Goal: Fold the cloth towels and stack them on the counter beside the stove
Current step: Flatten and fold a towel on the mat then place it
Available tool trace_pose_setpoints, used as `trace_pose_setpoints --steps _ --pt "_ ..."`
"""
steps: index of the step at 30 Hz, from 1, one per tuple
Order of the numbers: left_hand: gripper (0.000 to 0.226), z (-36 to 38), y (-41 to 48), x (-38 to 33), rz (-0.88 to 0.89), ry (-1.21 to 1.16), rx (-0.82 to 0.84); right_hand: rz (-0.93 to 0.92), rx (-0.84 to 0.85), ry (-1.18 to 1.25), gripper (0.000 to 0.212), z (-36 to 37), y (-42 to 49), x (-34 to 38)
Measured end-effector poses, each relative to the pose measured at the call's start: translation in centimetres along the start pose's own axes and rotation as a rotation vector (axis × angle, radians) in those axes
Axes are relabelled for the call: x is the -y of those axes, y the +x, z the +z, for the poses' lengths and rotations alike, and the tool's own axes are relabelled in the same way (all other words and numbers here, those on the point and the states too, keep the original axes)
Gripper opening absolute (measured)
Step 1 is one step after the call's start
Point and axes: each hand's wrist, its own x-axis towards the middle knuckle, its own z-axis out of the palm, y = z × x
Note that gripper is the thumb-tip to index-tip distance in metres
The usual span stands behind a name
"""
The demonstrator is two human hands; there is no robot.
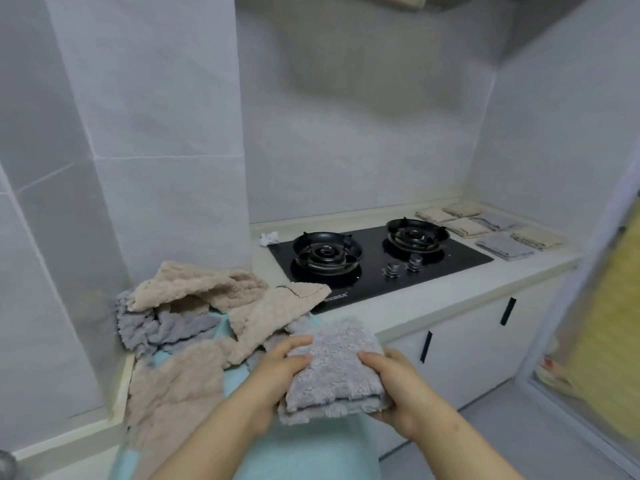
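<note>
- White tiled walls close in a kitchen corner, and a pale counter (415,299) runs along it with a black two-burner stove (377,261) set into it.
- Head view, task's thing: a folded grey towel (332,368) is held up between both hands in front of the person. It is over the near edge of the counter and above a light-blue cloth (311,452). Its longer side runs roughly from the person toward the stove, and the layered edges face the person.
- Left hand (277,372): it grips the towel's left edge, with the fingers curled over the top of the pile fabric.
- Right hand (398,389): it holds the right edge, cupped under the fold with the thumb lying on top.
- Key relation: the already folded towels (498,230), beige and grey, lie on the counter on the far side of the stove. That is ahead and to the right of the hands, well apart from them, and the right hand is the nearer one.
- These folded towels lie side by side in rows rather than piled up, so the coming move is judged to be a carry rightward across the stove.
- Unfolded towels (194,306), beige and grey, lie heaped to the left of the stove just beyond the left hand. One beige corner touches the stove's near left edge.
- A small crumpled white thing (269,238) sits by the wall at the stove's far left corner; what it is cannot be told.
</note>
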Motion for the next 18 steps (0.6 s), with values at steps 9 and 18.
trace_pose_setpoints --steps 9,18 --pt "0.032 18.7 9.1 -2.7 -0.02 0.006 0.108 -0.059 -0.098 0.006 0.028 -17.7 5.0 5.7" --pt "0.037 34.0 17.4 -5.5 -0.019 -0.027 0.172 -0.063 -0.187 0.089 0.023 -32.8 11.6 11.0"
